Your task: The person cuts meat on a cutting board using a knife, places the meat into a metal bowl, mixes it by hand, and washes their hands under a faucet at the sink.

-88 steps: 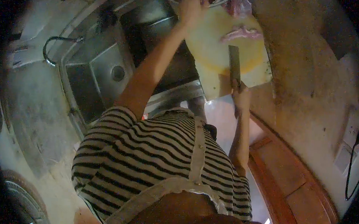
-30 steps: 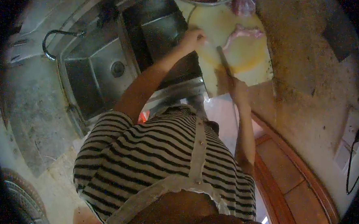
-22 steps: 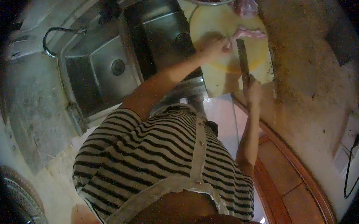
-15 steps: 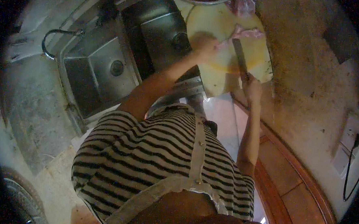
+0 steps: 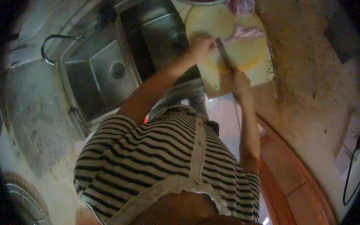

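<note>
With your right hand (image 5: pixel 241 79) closed around the knife (image 5: pixel 225 53), angle its tip away from your curled left hand (image 5: pixel 201 47), its hold too blurred to tell, near the meat (image 5: pixel 249 33) at upper right of centre.

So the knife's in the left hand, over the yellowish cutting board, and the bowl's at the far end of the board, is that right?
Not quite: the knife is in the right hand, not the left hand. The head view shows it, over the yellowish cutting board, with the bowl at its far end.
</note>
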The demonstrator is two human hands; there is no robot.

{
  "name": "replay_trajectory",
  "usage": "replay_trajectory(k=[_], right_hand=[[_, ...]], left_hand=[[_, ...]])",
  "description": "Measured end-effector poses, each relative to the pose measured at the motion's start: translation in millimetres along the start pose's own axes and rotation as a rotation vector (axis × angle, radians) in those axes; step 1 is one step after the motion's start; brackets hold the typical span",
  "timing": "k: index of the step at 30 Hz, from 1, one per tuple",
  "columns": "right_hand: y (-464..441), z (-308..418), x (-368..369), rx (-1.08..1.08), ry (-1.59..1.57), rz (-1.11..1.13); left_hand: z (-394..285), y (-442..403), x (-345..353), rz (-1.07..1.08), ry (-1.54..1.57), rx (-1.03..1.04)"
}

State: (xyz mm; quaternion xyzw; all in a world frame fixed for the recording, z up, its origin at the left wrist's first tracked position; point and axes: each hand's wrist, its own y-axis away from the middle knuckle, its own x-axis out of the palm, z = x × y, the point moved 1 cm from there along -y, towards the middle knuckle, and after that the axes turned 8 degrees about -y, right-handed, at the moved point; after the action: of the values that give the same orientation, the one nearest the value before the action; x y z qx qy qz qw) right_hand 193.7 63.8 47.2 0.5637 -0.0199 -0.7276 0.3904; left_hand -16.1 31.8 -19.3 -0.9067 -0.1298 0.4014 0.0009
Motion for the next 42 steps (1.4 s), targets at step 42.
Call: replay_trajectory(k=[42], right_hand=[[-16, -30, 10, -0.067, 0.053, -0.178]], left_hand=[[-20, -20, -7, -0.077, -0.225, 0.127]])
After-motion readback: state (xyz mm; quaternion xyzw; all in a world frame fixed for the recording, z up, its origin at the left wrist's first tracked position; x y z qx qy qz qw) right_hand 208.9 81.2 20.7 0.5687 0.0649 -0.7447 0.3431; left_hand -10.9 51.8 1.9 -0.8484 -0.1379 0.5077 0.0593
